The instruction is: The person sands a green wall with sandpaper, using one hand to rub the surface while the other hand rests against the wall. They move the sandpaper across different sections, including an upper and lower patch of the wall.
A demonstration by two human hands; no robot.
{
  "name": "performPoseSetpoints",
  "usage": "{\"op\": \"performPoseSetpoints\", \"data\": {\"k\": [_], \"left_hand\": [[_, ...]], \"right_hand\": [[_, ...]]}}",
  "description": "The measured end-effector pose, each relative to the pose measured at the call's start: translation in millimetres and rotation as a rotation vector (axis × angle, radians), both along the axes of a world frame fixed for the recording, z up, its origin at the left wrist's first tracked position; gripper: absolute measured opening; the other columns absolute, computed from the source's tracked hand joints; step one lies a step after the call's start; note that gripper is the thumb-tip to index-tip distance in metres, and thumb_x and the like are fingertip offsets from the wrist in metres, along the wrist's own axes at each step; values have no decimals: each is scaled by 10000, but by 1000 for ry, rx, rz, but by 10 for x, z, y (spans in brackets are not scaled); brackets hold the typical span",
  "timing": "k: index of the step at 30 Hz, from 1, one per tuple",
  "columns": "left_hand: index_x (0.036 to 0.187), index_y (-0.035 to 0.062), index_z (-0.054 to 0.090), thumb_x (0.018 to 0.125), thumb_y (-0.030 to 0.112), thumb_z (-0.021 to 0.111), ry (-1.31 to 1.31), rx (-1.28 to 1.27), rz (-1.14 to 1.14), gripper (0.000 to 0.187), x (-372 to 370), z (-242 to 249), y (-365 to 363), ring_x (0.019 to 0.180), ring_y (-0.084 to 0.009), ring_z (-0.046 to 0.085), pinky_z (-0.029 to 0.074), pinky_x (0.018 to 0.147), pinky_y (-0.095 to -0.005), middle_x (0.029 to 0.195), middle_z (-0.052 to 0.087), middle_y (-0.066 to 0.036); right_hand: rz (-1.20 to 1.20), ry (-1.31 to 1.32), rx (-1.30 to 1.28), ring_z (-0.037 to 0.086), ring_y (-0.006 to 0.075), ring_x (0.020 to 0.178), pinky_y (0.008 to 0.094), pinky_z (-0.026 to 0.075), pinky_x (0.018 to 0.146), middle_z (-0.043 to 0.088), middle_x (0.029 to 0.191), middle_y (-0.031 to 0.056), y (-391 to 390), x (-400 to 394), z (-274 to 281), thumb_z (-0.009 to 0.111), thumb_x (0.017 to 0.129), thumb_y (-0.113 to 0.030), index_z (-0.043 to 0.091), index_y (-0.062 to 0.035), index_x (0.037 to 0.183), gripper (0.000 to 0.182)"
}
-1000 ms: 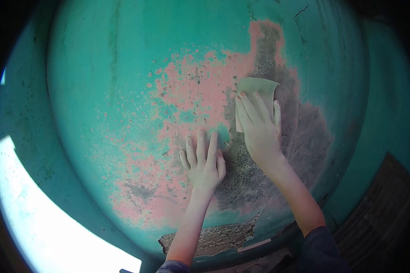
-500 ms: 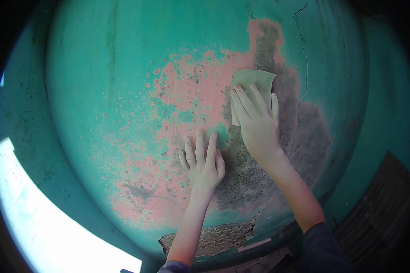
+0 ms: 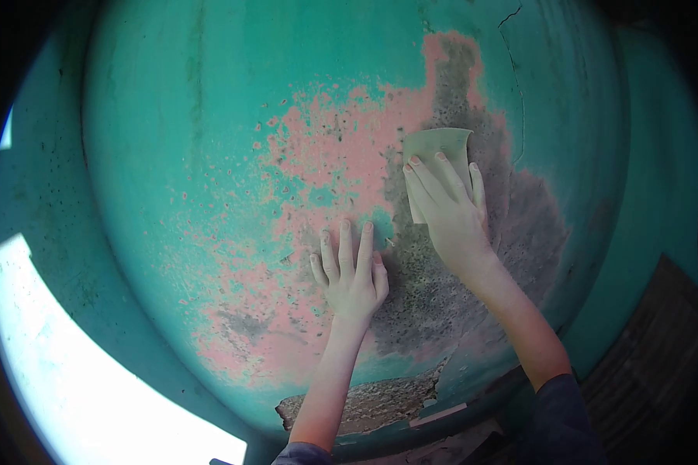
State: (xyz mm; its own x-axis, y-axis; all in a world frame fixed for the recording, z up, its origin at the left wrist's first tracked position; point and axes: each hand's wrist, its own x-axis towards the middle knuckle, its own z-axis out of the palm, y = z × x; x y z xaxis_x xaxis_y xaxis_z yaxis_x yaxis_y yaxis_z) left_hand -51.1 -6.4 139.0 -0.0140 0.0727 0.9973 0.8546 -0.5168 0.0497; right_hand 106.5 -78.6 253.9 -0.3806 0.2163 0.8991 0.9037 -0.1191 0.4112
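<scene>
My right hand lies along a curved greenish-grey sheet of sandpaper and holds it against the worn wall. Its fingers point up, and the little finger sits outside the sheet's right edge. The sheet's top right corner curls off the surface. Lower and to the left, my left hand rests on the wall with fingers spread, holding nothing. Around both hands the teal wall shows pink patches and rough grey bare areas.
A thin crack runs down the wall at the upper right. Below my hands is a broken-out strip of coarse material. Bright light enters at the lower left. Dark ribbed panels stand at the lower right.
My right hand has slid slightly down and to the right with the sandpaper. The left hand stays at nearly the same spot on the wall, while the view has shifted a little.
</scene>
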Motion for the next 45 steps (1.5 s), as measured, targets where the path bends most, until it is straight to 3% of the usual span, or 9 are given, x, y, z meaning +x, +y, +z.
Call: {"op": "performPoseSetpoints", "data": {"k": [5,9,27,30,33,38,39,45], "left_hand": [[1482,209,504,925,237,557,0,-2,5,560,7,8,-1,1490,-374,269,110,1215,-538,1595,376,-102],[1479,207,508,929,239,556,4,9,-2,553,-4,7,-6,1492,-372,266,108,1216,-535,1594,377,-102],[1470,196,517,925,234,559,8,8,10,548,8,11,1,1494,-374,258,98,1215,-540,1588,381,-116],[1459,226,537,914,284,579,-14,8,11,549,42,4,15,1487,-364,272,90,1211,-559,1590,383,-90],[1461,211,528,929,277,567,8,38,-14,537,65,20,-52,1493,-367,255,62,1215,-557,1586,378,-123],[1377,207,582,905,278,635,107,30,-183,480,79,74,-76,1477,-342,289,35,1215,-563,1532,444,-77],[1296,208,615,881,259,687,104,42,-191,424,84,99,-67,1463,-321,314,60,1215,-564,1504,471,-48],[1190,184,622,858,261,736,24,90,-170,359,237,86,-7,1443,-315,346,139,1205,-547,1463,507,-32]], "right_hand": [[17,-85,42,424,245,1395,590,269,1169,509,1477,-12,1,-65,252,620,859,-171,583,-131,1392,536],[-6,-82,-1,423,244,1396,590,264,1173,519,1465,-14,-55,41,85,642,839,-161,585,-127,1390,555],[24,-131,9,439,232,1383,575,276,1178,539,1443,-17,-55,89,148,664,839,-192,611,-163,1364,529],[13,-131,7,441,233,1380,576,274,1179,531,1451,-17,-49,90,158,661,844,-192,600,-166,1376,536],[49,-133,25,442,233,1379,579,274,1178,527,1457,-18,55,-9,288,657,848,-194,592,-167,1384,541],[35,-145,17,441,236,1379,581,273,1178,520,1463,-20,-20,123,192,646,857,-203,593,-163,1382,530],[13,-150,9,437,237,1382,581,270,1180,517,1467,-20,-24,131,177,643,859,-203,593,-161,1383,528],[65,-122,2,423,235,1393,579,258,1185,508,1476,-23,8,114,193,633,862,-195,586,-157,1392,534]]}}
